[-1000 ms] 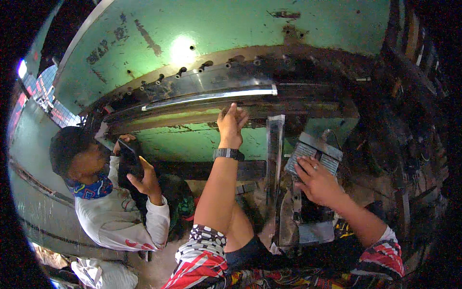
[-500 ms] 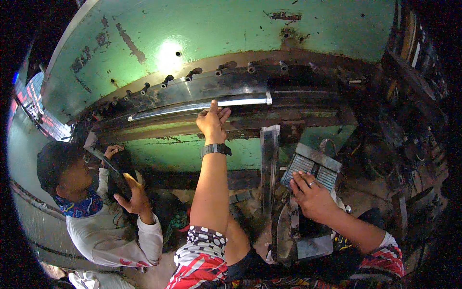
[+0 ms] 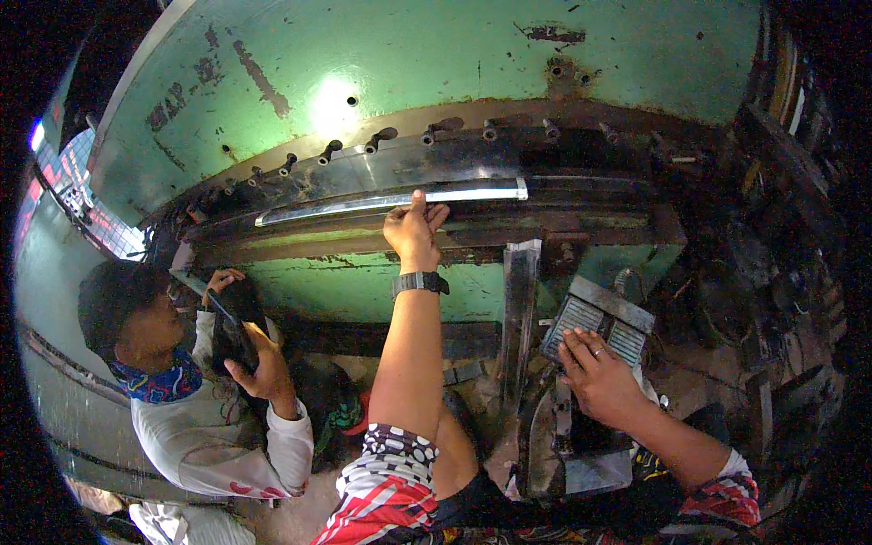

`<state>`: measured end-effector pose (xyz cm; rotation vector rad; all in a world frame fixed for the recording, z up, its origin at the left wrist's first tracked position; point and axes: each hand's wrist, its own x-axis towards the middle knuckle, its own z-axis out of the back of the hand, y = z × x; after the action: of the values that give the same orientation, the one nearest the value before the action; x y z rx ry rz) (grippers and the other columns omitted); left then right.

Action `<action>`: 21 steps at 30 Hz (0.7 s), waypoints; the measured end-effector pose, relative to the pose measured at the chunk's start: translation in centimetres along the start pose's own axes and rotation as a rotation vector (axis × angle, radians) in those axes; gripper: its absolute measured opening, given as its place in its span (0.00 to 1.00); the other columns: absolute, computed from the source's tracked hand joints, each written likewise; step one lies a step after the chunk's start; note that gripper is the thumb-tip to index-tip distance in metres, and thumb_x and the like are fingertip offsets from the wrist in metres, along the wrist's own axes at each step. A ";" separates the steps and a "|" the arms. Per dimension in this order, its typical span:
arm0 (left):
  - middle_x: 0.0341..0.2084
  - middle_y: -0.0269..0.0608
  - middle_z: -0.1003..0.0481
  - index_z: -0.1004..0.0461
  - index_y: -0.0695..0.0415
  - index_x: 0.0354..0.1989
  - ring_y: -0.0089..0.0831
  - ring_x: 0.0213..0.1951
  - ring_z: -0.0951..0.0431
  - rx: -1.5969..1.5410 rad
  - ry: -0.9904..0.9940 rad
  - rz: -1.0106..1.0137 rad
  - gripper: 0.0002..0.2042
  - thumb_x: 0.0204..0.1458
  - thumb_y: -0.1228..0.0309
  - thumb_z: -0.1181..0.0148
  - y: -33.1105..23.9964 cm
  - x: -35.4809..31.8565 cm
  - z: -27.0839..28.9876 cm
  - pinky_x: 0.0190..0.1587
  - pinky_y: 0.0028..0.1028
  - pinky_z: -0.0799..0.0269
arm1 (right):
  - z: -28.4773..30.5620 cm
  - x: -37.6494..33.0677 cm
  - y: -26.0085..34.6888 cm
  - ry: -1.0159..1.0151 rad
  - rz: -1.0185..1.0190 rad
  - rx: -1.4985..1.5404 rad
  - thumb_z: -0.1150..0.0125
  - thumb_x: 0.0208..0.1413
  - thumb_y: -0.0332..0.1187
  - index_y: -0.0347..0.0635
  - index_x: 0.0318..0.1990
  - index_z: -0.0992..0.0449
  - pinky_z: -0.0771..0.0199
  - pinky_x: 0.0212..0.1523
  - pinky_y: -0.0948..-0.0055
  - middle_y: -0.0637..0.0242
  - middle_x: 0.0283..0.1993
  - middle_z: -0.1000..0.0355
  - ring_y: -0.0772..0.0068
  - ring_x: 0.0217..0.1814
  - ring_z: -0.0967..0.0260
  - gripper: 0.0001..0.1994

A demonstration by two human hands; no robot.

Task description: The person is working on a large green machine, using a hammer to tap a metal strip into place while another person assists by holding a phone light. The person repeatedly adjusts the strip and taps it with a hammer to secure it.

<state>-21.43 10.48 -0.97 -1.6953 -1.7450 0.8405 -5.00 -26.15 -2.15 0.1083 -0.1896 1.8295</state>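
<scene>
My left hand (image 3: 413,229) reaches up with a watch on the wrist; its fingertips touch the long shiny metal strip (image 3: 318,207) set under the row of bolts on the big green machine (image 3: 436,54). My right hand (image 3: 595,377) rests lower right, fingers spread on a grey ribbed pedal box (image 3: 595,322). It grips nothing that I can see.
A co-worker (image 3: 195,400) in a white top crouches at the lower left, holding a dark flat object (image 3: 238,318) against the machine. An upright metal bar (image 3: 520,309) stands between my arms. Dark cluttered machine parts (image 3: 772,300) fill the right side.
My left hand has stayed on the shiny strip while the view shifted. My right hand has slid down onto the pedal box. The co-worker has moved lower and leftward in view.
</scene>
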 end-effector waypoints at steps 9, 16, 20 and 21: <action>0.30 0.46 0.26 0.38 0.64 0.40 0.40 0.25 0.19 -0.011 -0.043 -0.053 0.17 0.57 0.73 0.32 -0.4 0.8 -0.3 0.29 0.40 0.12 | -0.9 0.7 0.2 -0.013 -0.021 -0.037 0.38 0.59 0.38 0.28 0.61 0.30 0.40 0.72 0.51 0.44 0.69 0.38 0.43 0.72 0.41 0.27; 0.31 0.47 0.27 0.38 0.63 0.38 0.38 0.27 0.20 -0.002 -0.137 -0.092 0.15 0.58 0.74 0.33 -2.7 1.6 1.5 0.32 0.41 0.12 | 0.3 0.6 0.4 0.039 -0.033 -0.053 0.38 0.59 0.37 0.27 0.62 0.31 0.40 0.72 0.53 0.45 0.69 0.38 0.44 0.73 0.42 0.27; 0.31 0.46 0.25 0.36 0.62 0.38 0.40 0.28 0.19 -0.062 -0.188 -0.103 0.15 0.57 0.73 0.32 -4.5 5.2 5.3 0.33 0.43 0.12 | -0.6 0.9 -0.4 0.025 -0.028 -0.017 0.38 0.59 0.36 0.28 0.62 0.30 0.38 0.71 0.54 0.45 0.69 0.37 0.44 0.73 0.42 0.26; 0.31 0.46 0.25 0.36 0.61 0.38 0.40 0.28 0.19 -0.033 -0.137 -0.101 0.15 0.57 0.73 0.32 -5.0 5.7 6.4 0.33 0.43 0.12 | -0.7 0.9 -0.4 0.024 -0.021 -0.011 0.38 0.59 0.36 0.28 0.62 0.30 0.37 0.71 0.54 0.46 0.69 0.37 0.44 0.72 0.41 0.26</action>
<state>-29.79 15.77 -1.50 -1.5885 -1.9281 0.9049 -4.83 -25.03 -2.61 0.0804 -0.1816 1.8076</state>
